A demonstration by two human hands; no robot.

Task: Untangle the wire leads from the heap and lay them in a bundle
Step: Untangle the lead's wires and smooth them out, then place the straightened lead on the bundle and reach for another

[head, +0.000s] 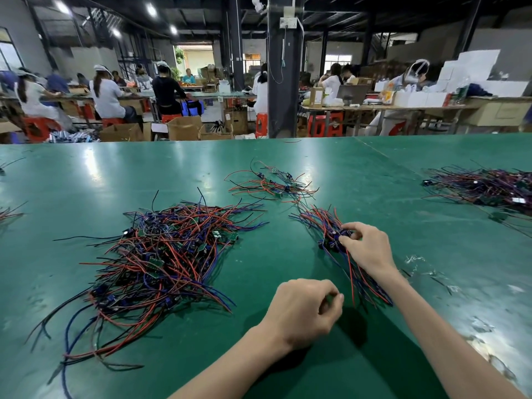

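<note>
Red-blue bundle (319, 221) pinched by right hand (366, 251) (left hand (302, 310) curled).

Your tangled red, blue and black heap (161, 254) at near left, your straighter bundle (318, 220) to its right.

Two hands (305, 309); one heap (161, 254), one bundle (336, 240), perhaps two smaller piles (270, 182).

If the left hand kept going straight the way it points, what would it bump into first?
Probably the loose tail ends of the bundle, which lie just ahead of the left hand. The right hand pinches that bundle farther on. How high the left hand hovers is unclear.
</note>
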